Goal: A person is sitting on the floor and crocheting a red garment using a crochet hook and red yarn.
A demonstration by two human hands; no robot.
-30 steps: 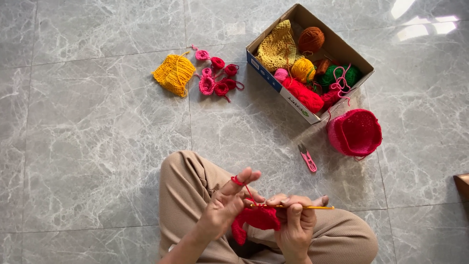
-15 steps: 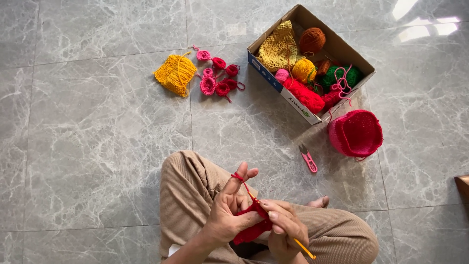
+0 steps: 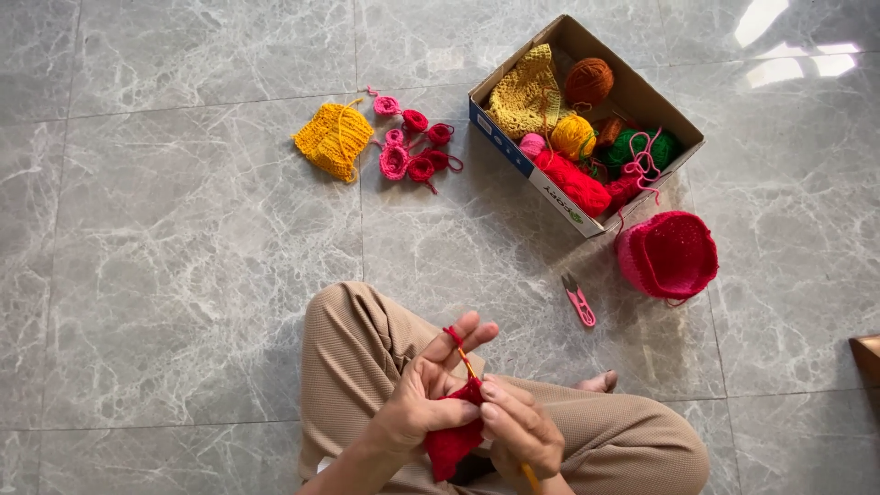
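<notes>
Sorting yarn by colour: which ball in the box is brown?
The brown ball at the far end of the cardboard box; the others are yellow, green and red.

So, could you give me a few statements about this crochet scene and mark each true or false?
1. Both hands, left hand and right hand, hold the red crochet piece. True.
2. The cardboard box is empty. False: it holds yarn balls and a yellow knitted piece.
3. The pink snips lie on the floor, apart from the hands. True.
4. The yellow crocheted piece lies inside the box. False: it lies on the floor, left of the box.
</notes>
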